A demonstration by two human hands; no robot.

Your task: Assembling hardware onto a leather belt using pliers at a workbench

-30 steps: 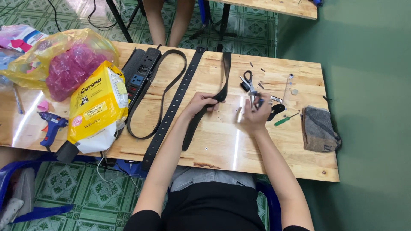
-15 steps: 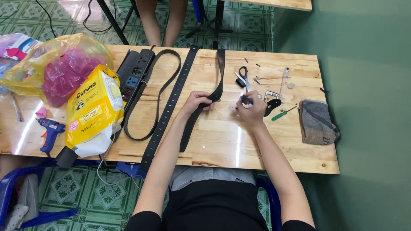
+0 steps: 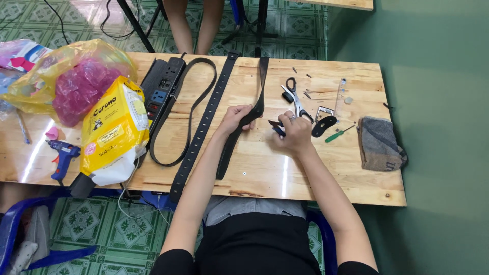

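On the wooden tabletop (image 3: 265, 173), far left, lie a blue glue gun (image 3: 62, 154) and a yellow packet (image 3: 113, 135); beside them run a black power strip (image 3: 160, 86) and a long punched strap (image 3: 204, 122). Nearer the middle, the left hand (image 3: 235, 118) has its fingers curled shut around a black belt (image 3: 239, 133), whose long axis runs from the far edge toward the person, slanting slightly left. Just right of the belt, the right hand (image 3: 294, 135) pinches a small dark blue-handled tool (image 3: 276, 127), its tip pointing left at the belt, close but apart. Farther right sit scissors (image 3: 294, 97), a green screwdriver (image 3: 337, 135) and a grey cloth (image 3: 379, 143).
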